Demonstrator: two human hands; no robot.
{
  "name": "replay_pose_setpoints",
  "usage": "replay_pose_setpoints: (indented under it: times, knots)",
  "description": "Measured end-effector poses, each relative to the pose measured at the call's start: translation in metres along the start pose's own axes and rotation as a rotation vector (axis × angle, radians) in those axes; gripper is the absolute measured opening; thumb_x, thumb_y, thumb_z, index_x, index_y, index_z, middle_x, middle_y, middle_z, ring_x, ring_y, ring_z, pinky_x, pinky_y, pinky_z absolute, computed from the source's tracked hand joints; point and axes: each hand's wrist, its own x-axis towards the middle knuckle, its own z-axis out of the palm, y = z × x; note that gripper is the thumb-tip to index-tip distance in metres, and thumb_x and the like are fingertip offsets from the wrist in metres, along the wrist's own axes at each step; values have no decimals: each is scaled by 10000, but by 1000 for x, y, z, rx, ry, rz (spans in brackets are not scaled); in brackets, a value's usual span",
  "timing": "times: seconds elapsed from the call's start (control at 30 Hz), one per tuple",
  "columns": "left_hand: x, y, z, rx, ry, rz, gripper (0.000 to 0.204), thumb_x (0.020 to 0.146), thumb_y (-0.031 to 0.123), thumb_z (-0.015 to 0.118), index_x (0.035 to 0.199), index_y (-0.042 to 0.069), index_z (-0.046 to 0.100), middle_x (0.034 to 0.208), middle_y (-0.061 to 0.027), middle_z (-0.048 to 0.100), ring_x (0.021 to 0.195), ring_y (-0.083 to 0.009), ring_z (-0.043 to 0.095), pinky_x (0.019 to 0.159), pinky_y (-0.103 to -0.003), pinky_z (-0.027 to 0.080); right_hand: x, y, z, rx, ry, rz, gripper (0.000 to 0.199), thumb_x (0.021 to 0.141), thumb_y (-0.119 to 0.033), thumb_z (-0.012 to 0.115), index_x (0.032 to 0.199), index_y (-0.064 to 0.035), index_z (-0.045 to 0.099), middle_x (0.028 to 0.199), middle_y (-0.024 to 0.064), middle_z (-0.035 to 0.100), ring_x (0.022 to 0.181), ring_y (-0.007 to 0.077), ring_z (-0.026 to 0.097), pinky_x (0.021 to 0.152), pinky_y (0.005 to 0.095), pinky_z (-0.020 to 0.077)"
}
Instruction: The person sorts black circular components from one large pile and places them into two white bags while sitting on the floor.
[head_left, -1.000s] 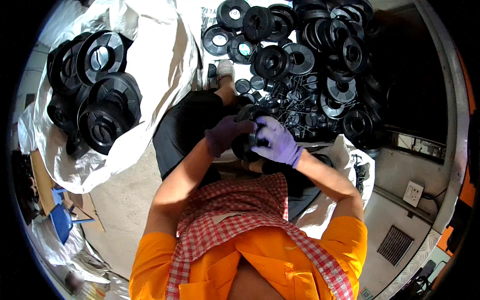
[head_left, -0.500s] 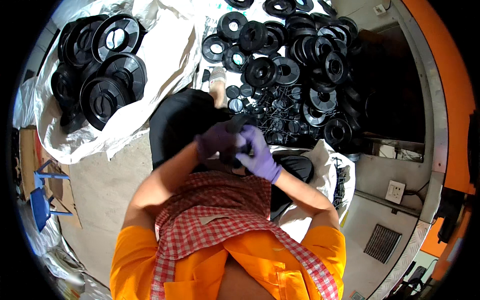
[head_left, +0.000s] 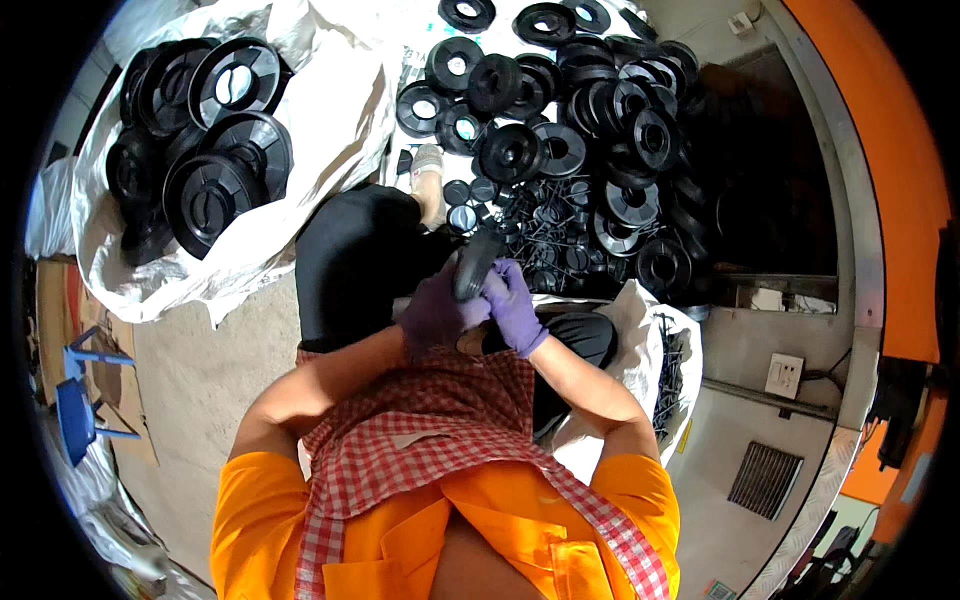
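Over my lap, my left hand [head_left: 437, 315], in a purple glove, grips a black round plastic part [head_left: 478, 268] that stands tilted on edge. My right hand [head_left: 512, 308], gloved the same way, has its fingers drawn in against the part's lower right side; its fingertips are partly hidden. Beyond the hands lies a heap of small black caps and thin stemmed pieces [head_left: 550, 215]. Behind and beside that heap are many black plastic discs with central holes [head_left: 512, 152].
At the left, a white sack [head_left: 330, 130] holds large black reels [head_left: 210, 203]. By my right knee, another white sack [head_left: 632, 325] contains dark thin pieces [head_left: 672, 375]. A blue stool [head_left: 78, 415] is far left. A metal-framed machine with orange panels [head_left: 905, 180] borders the right.
The black round part has turned and now shows more of its edge above my hands. Both hands have shifted slightly, the left one lower. My view has moved a little.
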Motion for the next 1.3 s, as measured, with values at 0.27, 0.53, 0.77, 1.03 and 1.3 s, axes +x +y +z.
replay_pose_setpoints:
  times: [0.27, 0.53, 0.77, 1.03, 1.3]
  knots:
    - [1, 26, -15, -600, 40, -220, 663, 780, 59, 637, 1373, 33, 343, 1165, -82, 557, 1060, -156, 531, 889, -330, 452, 0, -41, -11, -728, 87, -736, 583, 803, -243, 678, 1260, 17, 427, 1196, 234, 493, 1078, 316, 541, 912, 367, 453]
    - [9, 32, -10, -374, 16, -273, 661, 739, 77, 681, 1338, 30, 406, 1125, -61, 593, 991, -135, 563, 856, -300, 464, -3, 5, -5, -407, 96, -236, 736, 675, -380, 784, 1199, -58, 380, 884, 157, 630, 795, 339, 642, 705, 365, 511]
    - [25, 31, -40, -623, -105, -479, 647, 749, 148, 689, 1327, 30, 422, 1098, -70, 599, 947, -142, 565, 843, -306, 469, 25, -32, -28, -833, -160, -715, 668, 702, -280, 758, 1236, -28, 446, 1265, 249, 442, 1108, 426, 494, 916, 440, 450]
    - [32, 27, -12, -73, 65, -229, 762, 739, 130, 706, 1398, 34, 335, 1196, -165, 585, 1091, -179, 564, 887, -315, 463, 46, -9, 4, 443, 100, 183, 481, 892, -527, 471, 1030, -74, 553, 769, 35, 596, 567, 185, 531, 548, 275, 456]
    - [46, 51, -122, 301, 870, -37, 590, 748, 118, 695, 1265, -19, 445, 1160, -142, 549, 1077, -251, 537, 928, -372, 447, 133, -5, -61, 35, 103, 219, 298, 871, -357, 613, 919, -63, 596, 760, 39, 621, 601, 111, 553, 532, 239, 423]
